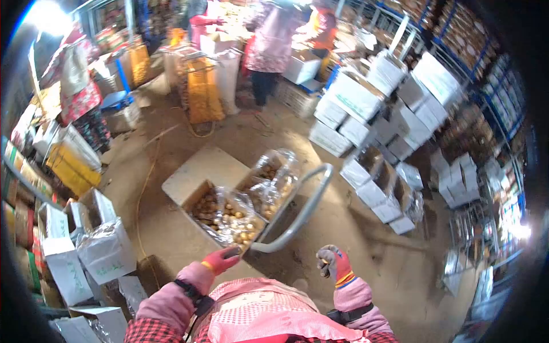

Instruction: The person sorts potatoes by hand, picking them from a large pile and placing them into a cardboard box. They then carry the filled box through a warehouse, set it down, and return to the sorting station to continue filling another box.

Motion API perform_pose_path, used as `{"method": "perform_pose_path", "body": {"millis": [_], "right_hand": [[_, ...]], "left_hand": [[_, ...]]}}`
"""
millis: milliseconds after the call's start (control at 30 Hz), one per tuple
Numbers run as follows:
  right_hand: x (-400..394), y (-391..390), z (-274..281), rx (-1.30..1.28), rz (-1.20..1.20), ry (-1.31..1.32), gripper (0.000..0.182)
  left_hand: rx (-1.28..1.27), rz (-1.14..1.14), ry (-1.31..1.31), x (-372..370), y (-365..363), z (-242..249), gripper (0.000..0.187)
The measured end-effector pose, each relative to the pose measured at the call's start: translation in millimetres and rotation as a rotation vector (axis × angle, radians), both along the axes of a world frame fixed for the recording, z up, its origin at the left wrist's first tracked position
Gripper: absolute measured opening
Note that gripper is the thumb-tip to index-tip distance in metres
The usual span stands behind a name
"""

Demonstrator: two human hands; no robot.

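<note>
Left hand (222,260) at a box of round produce (220,214), fingers' grip unclear; right hand (334,263) clenched; green lettering on white cartons (106,251) illegible.

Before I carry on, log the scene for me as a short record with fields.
left hand: gloved left hand by the near corner of the left box; contact unclear
right hand: gloved right hand, fingers curled, right of the handle; grip unclear
load: left box and right box, side by side on the platform, both open
contents: round produce, partly under clear plastic
right side: stacked white boxes
left side: more white boxes
background: several people, orange sacks
</note>
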State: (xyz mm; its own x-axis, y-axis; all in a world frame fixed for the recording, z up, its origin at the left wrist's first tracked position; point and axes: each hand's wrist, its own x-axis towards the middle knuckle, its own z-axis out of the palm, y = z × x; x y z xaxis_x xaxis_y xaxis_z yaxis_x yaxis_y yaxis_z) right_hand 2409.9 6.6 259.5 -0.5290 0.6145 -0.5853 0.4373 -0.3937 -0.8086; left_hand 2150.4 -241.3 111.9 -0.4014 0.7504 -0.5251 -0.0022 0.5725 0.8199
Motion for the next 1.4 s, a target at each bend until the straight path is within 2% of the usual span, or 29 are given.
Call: {"method": "perform_pose_path", "body": {"millis": [67,100,133,167,233,333,467,500,600,633,667,700,733,833,867,900,967,1000,1033,1067,1100,1167,1200,1233,1267,1300,1333,1367,1400], "right_hand": [[-36,-10,-1,0.053,0.061,0.065,0.016],[-53,-12,-4,0.093,0.092,0.129,0.015],[-75,-13,-5,0.106,0.15,0.158,0.019],[-101,-16,-8,0.096,0.204,0.136,0.019],[-164,-30,-11,0.217,0.213,0.409,0.028],[-247,-54,-15,0.117,0.38,0.338,0.033],[-355,-109,-36,0.013,0.54,0.124,0.024],[-382,-122,-41,-0.15,0.55,0.176,0.024],[-465,-152,-51,-0.094,0.613,0.154,0.026],[-495,-155,-49,-0.05,0.622,0.175,0.027],[-520,-157,-46,-0.008,0.621,0.196,0.028],[-542,-160,-38,-0.028,0.622,0.193,0.028],[-569,-161,-24,0.043,0.616,0.241,0.029],[-645,-149,-11,0.103,0.557,0.403,0.03],[-666,-139,-14,0.092,0.523,0.51,0.031],[-682,-116,-34,0.102,0.514,0.514,0.031],[-717,-77,-84,0.582,0.315,0.522,0.027],[-727,-86,-62,0.284,0.162,0.498,0.028],[-734,-100,-32,-0.018,0.016,0.456,0.028],[-751,-110,-29,-0.253,-0.207,0.451,0.026],[-765,-106,-27,-0.469,-0.448,0.446,0.023],[-766,-84,-54,-0.426,-0.155,0.571,0.021],[-756,-99,-41,-0.348,-0.004,0.655,0.022],[-772,-118,0,-0.364,-0.177,0.478,0.035],[-777,-130,10,0.066,-0.169,0.334,0.052],[-782,-138,40,0.103,-0.186,0.315,0.061],[-787,-150,70,0.182,-0.227,0.312,0.064],[-790,-157,74,0.2,-0.296,0.332,0.064],[-793,-157,78,0.189,-0.349,0.317,0.064]], "left_hand": [[0.063,0.271,-0.164,-41,-99,-48,0.057],[0.02,0.39,0.025,-57,-141,-60,0.057],[0.009,0.547,-0.014,-70,-171,-55,0.055],[0.065,0.663,0.085,-75,-191,-54,0.051],[0.173,0.788,0.08,-77,-209,-29,0.048],[0.32,0.857,-0.027,-69,-224,-30,0.047],[0.271,0.918,-0.223,-84,-294,-52,0.048],[0.194,1.009,-0.147,-94,-324,-51,0.047],[-0.116,1.288,0.141,-105,-421,-55,0.04],[-0.058,1.462,0.176,-89,-486,-128,0.042],[-0.13,1.659,0.059,-66,-529,-152,0.044],[-0.772,1.348,0.137,-75,-506,-60,0.049],[-0.58,1.519,-0.095,-32,-597,-156,0.041],[-0.233,1.477,0.708,-38,-586,-145,0.048],[-0.672,1.418,0.256,-58,-582,-150,0.048],[-1.048,1.066,-0.216,-108,-507,-56,0.05],[-0.889,0.943,-0.139,-149,-531,-110,0.048],[-0.748,0.831,-0.072,-162,-547,-126,0.046],[-0.682,0.609,0.238,-199,-549,-118,0.043],[-0.692,0.679,0.183,-241,-551,-119,0.042],[-0.51,0.907,0.199,-284,-557,-132,0.04],[-0.361,1.023,-0.01,-393,-539,-80,0.038],[-0.607,0.644,0.201,-434,-558,-120,0.035],[-0.81,0.247,0.453,-492,-555,-121,0.031],[-0.573,0.828,0.043,-532,-546,-114,0.031],[-0.844,0.27,0.528,-551,-527,-52,0.038],[-0.764,0.364,0.336,-597,-564,-119,0.042],[-0.697,0.465,0.147,-641,-577,-143,0.048],[-0.88,0.5,0.297,-672,-579,-164,0.053]]}}
